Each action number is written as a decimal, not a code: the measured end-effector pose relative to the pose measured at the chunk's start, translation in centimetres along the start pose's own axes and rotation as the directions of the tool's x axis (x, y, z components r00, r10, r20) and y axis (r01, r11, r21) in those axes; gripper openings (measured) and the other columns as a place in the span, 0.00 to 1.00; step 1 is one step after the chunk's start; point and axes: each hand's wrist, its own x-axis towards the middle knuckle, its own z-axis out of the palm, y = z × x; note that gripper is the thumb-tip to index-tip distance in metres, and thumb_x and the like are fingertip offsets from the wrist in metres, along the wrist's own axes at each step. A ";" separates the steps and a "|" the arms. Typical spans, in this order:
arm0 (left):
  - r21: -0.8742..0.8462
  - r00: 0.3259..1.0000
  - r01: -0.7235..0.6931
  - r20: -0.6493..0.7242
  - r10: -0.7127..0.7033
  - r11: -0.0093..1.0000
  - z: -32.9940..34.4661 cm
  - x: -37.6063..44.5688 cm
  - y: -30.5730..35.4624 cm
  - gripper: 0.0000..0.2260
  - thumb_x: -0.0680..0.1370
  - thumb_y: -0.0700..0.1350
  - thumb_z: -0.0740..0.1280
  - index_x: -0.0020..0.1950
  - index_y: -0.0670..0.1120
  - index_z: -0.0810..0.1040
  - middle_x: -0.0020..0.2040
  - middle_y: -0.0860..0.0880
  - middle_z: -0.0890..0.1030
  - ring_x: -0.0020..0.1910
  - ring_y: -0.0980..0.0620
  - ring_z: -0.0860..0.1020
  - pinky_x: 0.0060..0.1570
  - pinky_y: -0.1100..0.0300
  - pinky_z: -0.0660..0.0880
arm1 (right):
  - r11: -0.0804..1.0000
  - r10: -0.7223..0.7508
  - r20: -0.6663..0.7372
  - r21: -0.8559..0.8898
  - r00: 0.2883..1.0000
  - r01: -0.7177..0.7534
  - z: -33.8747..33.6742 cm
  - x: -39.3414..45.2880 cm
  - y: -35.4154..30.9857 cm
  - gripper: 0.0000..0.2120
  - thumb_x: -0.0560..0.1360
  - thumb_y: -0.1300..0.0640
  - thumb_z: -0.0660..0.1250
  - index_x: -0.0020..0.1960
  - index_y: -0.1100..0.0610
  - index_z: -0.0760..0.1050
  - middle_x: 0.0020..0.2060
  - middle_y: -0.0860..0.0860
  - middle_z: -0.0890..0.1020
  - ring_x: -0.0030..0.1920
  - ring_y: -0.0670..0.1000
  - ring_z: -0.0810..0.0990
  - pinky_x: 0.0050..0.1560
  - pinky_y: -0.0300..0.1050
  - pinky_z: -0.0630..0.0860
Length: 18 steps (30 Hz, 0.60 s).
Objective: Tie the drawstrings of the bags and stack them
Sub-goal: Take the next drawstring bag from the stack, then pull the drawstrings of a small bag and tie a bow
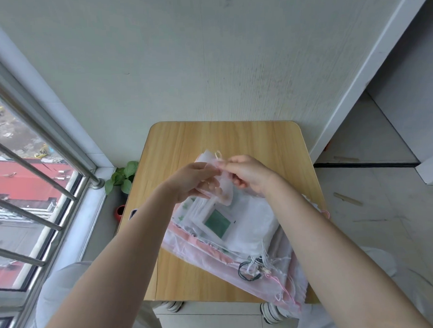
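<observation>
Both forearms reach in from the bottom edge, bare, meeting above the middle of the wooden desk (175, 140). Left hand (191, 182) has its fingers curled round the neck of a small sheer mesh bag (225, 188), and the right hand (245, 174) pinches the same bag's top just beside it, fingertips almost touching the left's. A pale loop of drawstring (218, 154) pokes up from between the two hands. That bag hangs in the air, above the far end of the pile.

Down on the desk lies the stack of bags (252, 226), translucent white ones on top, one showing a dark green square (217, 223), and a larger pink-trimmed bag (189, 248) underneath. Cords spill off the near right corner: white strings, a black cord (246, 270), a pink cord (285, 290).

Left of the desk, a green potted plant (124, 177) sits by the barred window (39, 184). Shoes (271, 313) show below the desk's near edge.
</observation>
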 end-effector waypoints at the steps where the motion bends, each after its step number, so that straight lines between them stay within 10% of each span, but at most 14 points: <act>1: -0.049 0.998 0.057 0.021 -0.056 0.997 -0.5 0.9 0.0 0.11 0.80 0.44 0.66 0.60 0.40 0.77 0.46 0.42 0.84 0.43 0.47 0.84 0.43 0.55 0.81 | 0.999 0.033 -0.065 0.021 0.997 -0.031 -0.3 0.8 0.0 0.12 0.76 0.48 0.70 0.42 0.56 0.75 0.28 0.49 0.71 0.26 0.47 0.66 0.25 0.40 0.59; 9: -0.411 0.936 -0.059 -0.341 -0.093 0.910 -2.9 8.7 1.8 0.22 0.73 0.29 0.68 0.66 0.33 0.71 0.46 0.37 0.83 0.41 0.43 0.84 0.42 0.55 0.82 | 0.915 0.129 -0.238 0.402 0.963 -0.023 -1.6 8.0 -3.0 0.11 0.79 0.59 0.67 0.56 0.67 0.76 0.38 0.60 0.81 0.33 0.56 0.81 0.32 0.45 0.80; 14: -0.251 0.883 -0.114 -0.468 -0.017 0.961 -4.4 12.0 3.9 0.31 0.75 0.39 0.69 0.76 0.47 0.63 0.62 0.45 0.77 0.65 0.45 0.72 0.70 0.48 0.67 | 0.904 0.084 -0.305 0.425 0.949 0.057 -3.1 10.7 -4.5 0.04 0.78 0.66 0.65 0.52 0.67 0.73 0.47 0.64 0.78 0.42 0.59 0.83 0.52 0.52 0.82; 18: -0.105 0.873 -0.056 -0.488 -0.002 0.993 -4.2 11.2 2.5 0.24 0.77 0.40 0.66 0.73 0.47 0.69 0.65 0.45 0.76 0.62 0.47 0.75 0.67 0.48 0.70 | 0.946 0.102 -0.281 0.325 0.954 -0.006 -3.1 9.5 -3.2 0.05 0.77 0.69 0.61 0.45 0.63 0.73 0.45 0.63 0.77 0.40 0.60 0.82 0.46 0.52 0.83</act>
